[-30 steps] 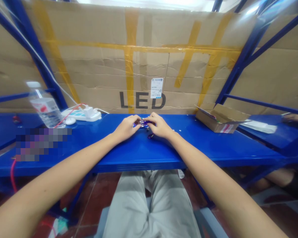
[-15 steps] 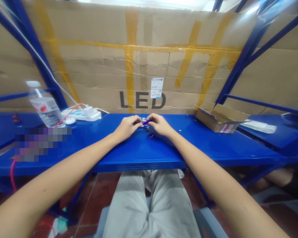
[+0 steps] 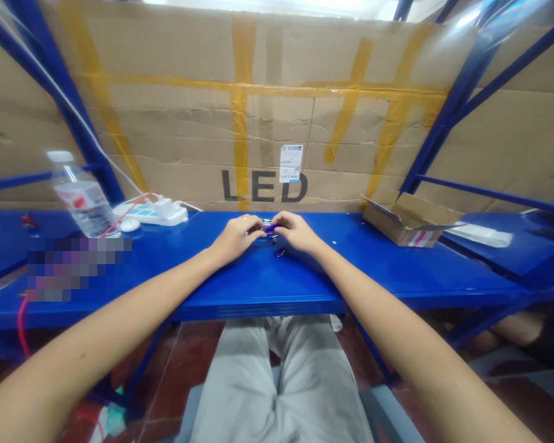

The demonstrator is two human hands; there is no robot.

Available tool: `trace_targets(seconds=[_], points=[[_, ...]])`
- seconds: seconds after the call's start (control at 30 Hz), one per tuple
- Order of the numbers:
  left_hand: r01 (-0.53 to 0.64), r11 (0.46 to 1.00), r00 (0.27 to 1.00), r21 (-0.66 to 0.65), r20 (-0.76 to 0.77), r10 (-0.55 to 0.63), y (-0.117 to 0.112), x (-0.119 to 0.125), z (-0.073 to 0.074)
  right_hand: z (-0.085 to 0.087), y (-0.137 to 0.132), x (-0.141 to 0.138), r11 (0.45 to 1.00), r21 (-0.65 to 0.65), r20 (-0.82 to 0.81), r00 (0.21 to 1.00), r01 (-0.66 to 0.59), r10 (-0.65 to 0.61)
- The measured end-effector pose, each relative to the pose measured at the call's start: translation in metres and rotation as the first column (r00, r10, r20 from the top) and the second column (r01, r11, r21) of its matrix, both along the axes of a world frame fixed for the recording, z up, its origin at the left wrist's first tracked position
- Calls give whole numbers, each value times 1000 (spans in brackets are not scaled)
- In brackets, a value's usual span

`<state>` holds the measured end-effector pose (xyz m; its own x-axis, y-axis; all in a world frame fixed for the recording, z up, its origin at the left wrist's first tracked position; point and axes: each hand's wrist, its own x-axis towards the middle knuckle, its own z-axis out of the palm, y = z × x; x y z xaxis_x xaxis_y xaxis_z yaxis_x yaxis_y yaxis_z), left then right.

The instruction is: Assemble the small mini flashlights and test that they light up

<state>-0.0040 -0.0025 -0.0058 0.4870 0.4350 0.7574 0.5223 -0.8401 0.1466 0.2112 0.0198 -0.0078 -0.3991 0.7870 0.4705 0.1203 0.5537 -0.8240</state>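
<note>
Near the far middle of the blue table (image 3: 258, 277), both of my hands are close together over a few small shiny purple and silvery pieces (image 3: 268, 223). My left hand (image 3: 238, 237) is closed in a pinch on their left side; what sits between its fingertips is too small to make out. My right hand (image 3: 297, 231) pinches a small purple shiny piece (image 3: 273, 228) from the right. Just below the hands, a loose purple piece with a dark middle (image 3: 279, 253) lies on the tabletop. Fingers partly hide the small pieces.
At left stand a water bottle (image 3: 85, 200) and a white power strip (image 3: 152, 212) with cables, behind a pixelated patch. An open cardboard box (image 3: 404, 224) sits at right beside a white flat item (image 3: 482, 234). A large taped carton (image 3: 189, 135) walls off the back.
Almost nothing differs. Both hands stay in place over the small pieces, with only slight finger movement, and the whole view shifts a touch.
</note>
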Motion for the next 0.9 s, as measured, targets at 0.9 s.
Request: trace_targets(seconds=[0.9], points=[[114, 992, 988, 57, 99, -120, -12, 8, 6, 5, -9, 1, 958, -196, -114, 975, -209, 189]])
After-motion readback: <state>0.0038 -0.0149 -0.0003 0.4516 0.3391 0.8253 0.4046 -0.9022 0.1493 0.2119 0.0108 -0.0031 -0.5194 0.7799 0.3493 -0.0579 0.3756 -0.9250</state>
